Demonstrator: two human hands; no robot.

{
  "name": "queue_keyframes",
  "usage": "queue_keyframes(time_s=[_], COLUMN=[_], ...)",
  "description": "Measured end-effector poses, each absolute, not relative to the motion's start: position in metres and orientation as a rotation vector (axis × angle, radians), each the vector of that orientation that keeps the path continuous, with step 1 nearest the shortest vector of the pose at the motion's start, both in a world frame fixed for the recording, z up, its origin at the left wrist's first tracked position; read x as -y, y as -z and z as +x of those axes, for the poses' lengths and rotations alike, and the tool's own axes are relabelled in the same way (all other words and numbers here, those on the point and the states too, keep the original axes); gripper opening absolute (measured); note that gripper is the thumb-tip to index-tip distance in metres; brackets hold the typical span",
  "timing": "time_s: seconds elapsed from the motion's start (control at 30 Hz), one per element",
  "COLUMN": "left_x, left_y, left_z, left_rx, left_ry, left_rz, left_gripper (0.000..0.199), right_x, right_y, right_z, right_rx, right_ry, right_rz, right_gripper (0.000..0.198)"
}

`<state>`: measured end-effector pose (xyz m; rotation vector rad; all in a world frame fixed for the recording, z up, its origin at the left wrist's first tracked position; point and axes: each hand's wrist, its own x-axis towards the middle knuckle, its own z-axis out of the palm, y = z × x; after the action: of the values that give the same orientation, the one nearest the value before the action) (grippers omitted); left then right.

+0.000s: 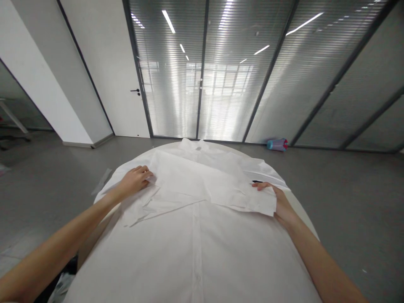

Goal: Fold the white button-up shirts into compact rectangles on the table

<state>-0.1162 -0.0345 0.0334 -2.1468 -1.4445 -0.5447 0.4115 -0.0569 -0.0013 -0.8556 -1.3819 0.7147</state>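
A white button-up shirt (176, 235) lies spread front side up over a round table, its collar at the far edge and its button strip running down the middle. One sleeve (189, 172) is folded across the chest. My left hand (136, 180) pinches the cloth near the shoulder end of that sleeve, fingers closed. At the other side my right hand (279, 202) grips the cuff end, with the thumb side under or behind the cloth and fingertips showing above it. A small dark item (257, 181) lies just beyond the right fingertips; its kind is unclear.
The pale round table (304, 210) shows along the right edge. Beyond it are grey floor, a white door (110, 63) and glass partitions with blinds (227, 84). A blue and purple bundle (277, 144) lies on the floor by the glass. A clear plastic piece (101, 182) is at the left.
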Motion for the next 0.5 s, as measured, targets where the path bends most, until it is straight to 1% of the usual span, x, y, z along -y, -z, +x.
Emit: queue_keyframes(time_s=[0.13,0.27,0.43,0.5], left_x=[0.034,0.033,0.035,0.036], left_y=[-0.036,-0.033,-0.029,-0.031], left_z=[-0.122,-0.136,-0.139,-0.140], left_rx=[1.438,1.417,1.380,1.400], left_ry=[0.577,0.629,0.567,0.563], left_rz=[-2.033,-2.038,-2.120,-2.128], left_gripper=[0.024,0.021,0.024,0.025], right_x=[0.056,0.054,0.053,0.057], right_y=[0.002,-0.001,-0.002,-0.002], right_z=[0.412,0.418,0.431,0.433], right_rx=[1.396,1.636,1.944,1.996], right_ry=[-0.647,-0.522,-0.453,-0.450], right_rz=[-0.866,-0.905,-0.954,-0.970], right_gripper=[0.024,0.016,0.003,0.004])
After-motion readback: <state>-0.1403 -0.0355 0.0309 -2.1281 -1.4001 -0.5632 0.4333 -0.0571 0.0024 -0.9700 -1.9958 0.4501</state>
